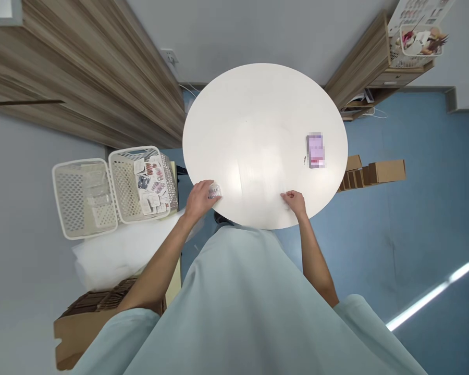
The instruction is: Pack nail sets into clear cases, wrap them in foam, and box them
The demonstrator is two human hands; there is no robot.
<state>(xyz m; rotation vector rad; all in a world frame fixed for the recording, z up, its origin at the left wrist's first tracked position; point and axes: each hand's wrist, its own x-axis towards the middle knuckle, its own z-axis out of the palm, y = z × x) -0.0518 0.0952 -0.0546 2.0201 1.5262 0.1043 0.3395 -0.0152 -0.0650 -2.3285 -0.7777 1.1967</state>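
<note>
My left hand (199, 201) is at the near left edge of the round white table (263, 99). Its thumb and fingers close around a small clear plastic case (214, 191) with a row of what look like press-on nails inside. Further right, near the front edge, my right hand (295, 202) has its fingertips pinched together low over the tabletop. Whatever lies between them is too small or too clear to make out. Faint streaks and glare show on the white surface between my hands.
A blurred pink-purple phone-like object (316, 150) lies on the table's right side. White baskets (115, 208) at left hold clear packs and nail cards. Below them are translucent plastic wrap (117, 255) and a cardboard box (82, 333). More cardboard boxes (386, 171) stand right of the table.
</note>
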